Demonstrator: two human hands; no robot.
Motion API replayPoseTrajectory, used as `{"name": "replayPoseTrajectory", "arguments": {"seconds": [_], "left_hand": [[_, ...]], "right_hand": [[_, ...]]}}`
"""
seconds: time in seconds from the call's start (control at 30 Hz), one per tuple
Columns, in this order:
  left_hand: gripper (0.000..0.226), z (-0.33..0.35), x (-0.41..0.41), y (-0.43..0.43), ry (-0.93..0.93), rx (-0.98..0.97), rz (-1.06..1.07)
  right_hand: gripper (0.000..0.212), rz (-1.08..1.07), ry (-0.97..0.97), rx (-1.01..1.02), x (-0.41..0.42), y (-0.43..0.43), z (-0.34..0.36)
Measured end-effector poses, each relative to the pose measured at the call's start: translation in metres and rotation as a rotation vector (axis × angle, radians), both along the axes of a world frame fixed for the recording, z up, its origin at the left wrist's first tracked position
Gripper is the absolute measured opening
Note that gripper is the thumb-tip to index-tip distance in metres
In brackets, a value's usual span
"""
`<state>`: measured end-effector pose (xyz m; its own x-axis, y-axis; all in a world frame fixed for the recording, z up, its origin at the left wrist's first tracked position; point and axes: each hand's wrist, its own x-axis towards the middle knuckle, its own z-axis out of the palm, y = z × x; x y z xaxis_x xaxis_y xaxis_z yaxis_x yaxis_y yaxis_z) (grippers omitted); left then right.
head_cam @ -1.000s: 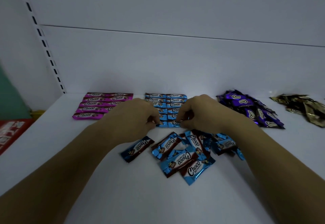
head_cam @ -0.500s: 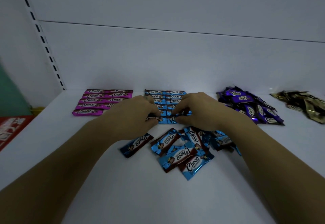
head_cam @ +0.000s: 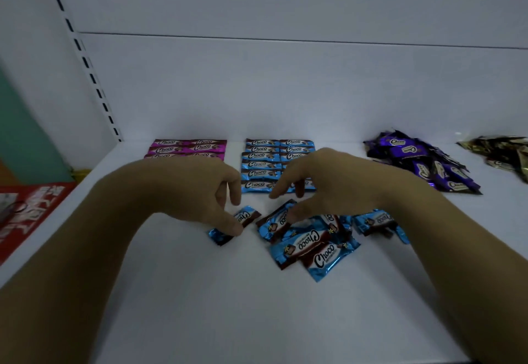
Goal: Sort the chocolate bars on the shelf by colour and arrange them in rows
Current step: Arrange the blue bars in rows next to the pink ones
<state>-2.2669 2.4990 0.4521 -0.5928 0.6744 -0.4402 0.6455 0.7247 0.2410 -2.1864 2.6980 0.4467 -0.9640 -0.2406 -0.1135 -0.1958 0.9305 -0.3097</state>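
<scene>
Right edge cuts the gold bars (head_cam: 497, 149); left hand (head_cam: 194, 189) hides lower pink bars (head_cam: 188, 146).

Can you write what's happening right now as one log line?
left hand over lone blue Choco bar | right hand over loose blue pile | blue rows partly built | purple pile unsorted

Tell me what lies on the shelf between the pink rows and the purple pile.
The head view shows the neat blue rows between pink rows and purple pile, partly covered by the right hand.
</scene>
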Motion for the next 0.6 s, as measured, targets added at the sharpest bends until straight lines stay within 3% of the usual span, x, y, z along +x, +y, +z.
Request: {"name": "replayPoseTrajectory", "arguments": {"seconds": [0.27,0.47,0.6], "left_hand": [[0.028,-0.009,0.001,0.008,-0.010,0.035,-0.024],[0.017,-0.011,-0.002,0.006,-0.004,0.293,-0.037],[0.010,-0.009,-0.005,0.005,-0.008,0.508,0.075]], "right_hand": [[0.017,0.050,-0.035,-0.032,0.004,-0.002,-0.001],[0.018,0.018,-0.027,-0.117,0.005,0.004,0.004],[0.023,0.004,-0.037,-0.139,0.007,0.009,0.008]]}}
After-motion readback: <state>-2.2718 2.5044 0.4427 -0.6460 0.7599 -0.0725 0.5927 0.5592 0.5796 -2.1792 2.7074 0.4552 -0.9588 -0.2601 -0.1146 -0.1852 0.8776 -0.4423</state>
